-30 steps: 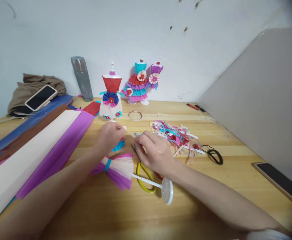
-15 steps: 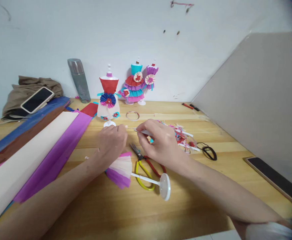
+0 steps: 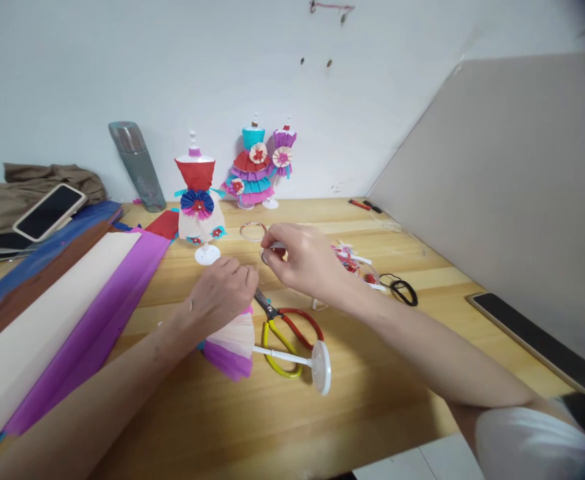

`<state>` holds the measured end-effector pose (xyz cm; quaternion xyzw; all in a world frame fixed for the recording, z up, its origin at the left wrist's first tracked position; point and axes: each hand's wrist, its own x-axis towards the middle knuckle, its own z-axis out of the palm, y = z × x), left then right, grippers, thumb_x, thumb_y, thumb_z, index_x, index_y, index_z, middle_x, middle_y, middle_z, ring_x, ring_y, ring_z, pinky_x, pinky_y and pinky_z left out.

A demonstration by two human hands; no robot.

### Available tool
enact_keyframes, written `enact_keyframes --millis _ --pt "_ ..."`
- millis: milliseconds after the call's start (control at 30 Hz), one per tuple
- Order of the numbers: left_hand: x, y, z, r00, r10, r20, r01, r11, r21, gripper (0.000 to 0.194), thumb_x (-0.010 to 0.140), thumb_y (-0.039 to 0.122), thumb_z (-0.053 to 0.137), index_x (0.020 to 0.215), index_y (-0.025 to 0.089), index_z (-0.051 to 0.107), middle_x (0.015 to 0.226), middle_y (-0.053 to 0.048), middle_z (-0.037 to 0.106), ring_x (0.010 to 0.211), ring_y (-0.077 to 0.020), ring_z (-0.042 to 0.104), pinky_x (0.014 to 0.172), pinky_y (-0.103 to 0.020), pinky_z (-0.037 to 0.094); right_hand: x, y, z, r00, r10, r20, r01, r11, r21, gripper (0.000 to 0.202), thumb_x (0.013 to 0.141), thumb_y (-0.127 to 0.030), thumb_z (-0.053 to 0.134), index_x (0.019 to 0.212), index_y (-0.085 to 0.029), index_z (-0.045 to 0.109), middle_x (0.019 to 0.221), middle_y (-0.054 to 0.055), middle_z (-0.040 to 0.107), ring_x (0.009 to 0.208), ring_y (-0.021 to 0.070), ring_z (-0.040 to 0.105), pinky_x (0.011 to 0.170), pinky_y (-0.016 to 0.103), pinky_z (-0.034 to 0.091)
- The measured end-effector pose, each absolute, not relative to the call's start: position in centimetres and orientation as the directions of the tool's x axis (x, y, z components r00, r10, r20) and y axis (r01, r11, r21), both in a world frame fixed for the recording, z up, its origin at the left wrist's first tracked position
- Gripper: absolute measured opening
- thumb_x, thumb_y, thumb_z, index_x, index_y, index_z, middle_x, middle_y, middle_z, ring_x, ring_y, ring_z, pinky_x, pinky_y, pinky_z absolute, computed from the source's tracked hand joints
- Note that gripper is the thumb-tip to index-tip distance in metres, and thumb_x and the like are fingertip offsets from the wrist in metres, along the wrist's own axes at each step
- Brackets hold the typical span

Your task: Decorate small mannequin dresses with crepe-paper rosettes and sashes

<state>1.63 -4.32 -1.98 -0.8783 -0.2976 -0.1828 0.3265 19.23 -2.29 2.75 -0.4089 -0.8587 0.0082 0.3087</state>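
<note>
My left hand (image 3: 227,290) is closed, its fingers pinched together over the table; what it holds, if anything, is hidden. Close beside it, my right hand (image 3: 299,261) pinches a small white strip (image 3: 277,247), mostly covered by the fingers. Below my left hand a small dress form lies on its side, with a cream and purple crepe paper skirt (image 3: 229,347) and a white round-based stand (image 3: 321,368). The top of that form is hidden by my left hand and forearm. Scissors (image 3: 277,333) with one yellow and one red handle lie behind the stand's rod.
Three dressed forms stand at the back, the nearest with a red top (image 3: 197,175). Crepe paper sheets (image 3: 87,327), a phone (image 3: 49,212) and a flask (image 3: 139,167) are left. Paper scraps (image 3: 355,263), a black cord (image 3: 405,291) and a dark slab (image 3: 532,340) lie right.
The view has turned right, so the scene sits further left. My left hand has come slightly lower and my right hand slightly higher, their fingertips still close. Both remain closed.
</note>
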Motion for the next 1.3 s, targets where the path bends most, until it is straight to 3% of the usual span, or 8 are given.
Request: enact_keyframes --millis 167,333,500,900,1000,1133,1233,1300 --pt "1.2 -3.8 -2.5 0.839 0.294 0.458 0.513 -0.708 -0.485 0.022 0.088 0.005 0.044 0.073 0.015 0.058 0.062 -0.004 0.058 0.060 -0.0189 0.052 0.059 -0.032 0.040 19.1 -1.3 2.9 -0.478 0.784 0.396 0.736 0.603 -0.306 0.015 0.070 -0.008 0.052 0.077 -0.015 0.064 0.069 0.004 0.067 0.061 0.0160 0.057 0.059 0.026 0.035" --pt "0.8 -3.6 -1.8 0.813 0.189 0.551 0.493 -0.726 -0.480 0.026 0.092 0.008 0.039 0.081 0.012 0.062 0.066 -0.006 0.062 0.066 -0.0185 0.057 0.071 -0.033 0.049 19.1 -0.1 3.1 -0.487 0.829 0.276 0.721 0.559 -0.409 0.016 0.067 -0.005 0.053 0.072 -0.014 0.065 0.066 0.002 0.065 0.058 0.0131 0.053 0.058 0.025 0.034" --pt "0.2 -3.5 -1.1 0.743 0.091 0.663 0.493 -0.745 -0.449 0.021 0.094 0.013 0.039 0.090 0.014 0.060 0.077 -0.006 0.067 0.075 -0.0175 0.061 0.084 -0.034 0.053 19.0 0.8 3.1 -0.571 0.804 0.168 0.634 0.562 -0.531 0.013 0.064 -0.003 0.056 0.066 -0.013 0.064 0.063 -0.001 0.062 0.058 0.0105 0.051 0.059 0.023 0.035" --pt "0.1 -4.1 -0.7 0.639 0.006 0.769 0.434 -0.828 -0.354 0.018 0.091 0.008 0.042 0.094 0.019 0.056 0.084 -0.005 0.072 0.085 -0.0162 0.067 0.085 -0.031 0.055 17.8 0.2 3.4 -0.708 0.699 -0.101 0.496 0.390 -0.776 0.010 0.059 -0.006 0.054 0.061 -0.012 0.061 0.054 -0.005 0.053 0.055 0.0077 0.047 0.053 0.020 0.034" --pt "-0.1 -3.9 -0.6 0.592 0.213 0.777 0.489 -0.862 -0.136 0.020 0.090 0.011 0.042 0.086 0.020 0.059 0.082 -0.004 0.072 0.079 -0.0160 0.065 0.075 -0.031 0.053 18.3 0.8 3.1 -0.684 0.723 -0.094 0.449 0.316 -0.836 0.008 0.058 -0.011 0.056 0.063 -0.012 0.063 0.055 -0.004 0.054 0.053 0.0076 0.045 0.050 0.021 0.032" --pt "-0.2 -3.8 0.3 0.331 0.713 0.618 0.580 -0.670 0.464 0.023 0.090 0.022 0.046 0.074 0.019 0.061 0.070 -0.003 0.069 0.066 -0.0163 0.061 0.063 -0.029 0.047 19.5 1.5 2.2 -0.623 0.782 -0.009 0.217 0.162 -0.963 0.010 0.059 -0.020 0.062 0.067 -0.014 0.061 0.049 -0.008 0.045 0.045 0.0050 0.033 0.044 0.020 0.022" --pt "0.1 -3.7 0.4 0.144 0.902 0.407 0.345 -0.432 0.834 0.021 0.086 0.032 0.052 0.073 0.019 0.062 0.066 -0.001 0.066 0.064 -0.0164 0.061 0.063 -0.029 0.047 19.8 1.5 1.1 -0.607 0.794 0.048 -0.042 0.028 -0.999 0.016 0.059 -0.025 0.067 0.068 -0.015 0.058 0.046 -0.010 0.038 0.041 0.0035 0.023 0.042 0.021 0.013" --pt "0.4 -3.6 0.2 0.105 0.948 0.300 0.125 -0.312 0.942 0.019 0.082 0.036 0.056 0.073 0.019 0.061 0.066 -0.001 0.065 0.064 -0.0153 0.060 0.063 -0.029 0.048 19.6 1.3 0.3 -0.598 0.797 0.089 -0.176 -0.022 -0.984 0.018 0.059 -0.026 0.069 0.069 -0.015 0.057 0.045 -0.011 0.037 0.040 0.0030 0.020 0.043 0.022 0.010"
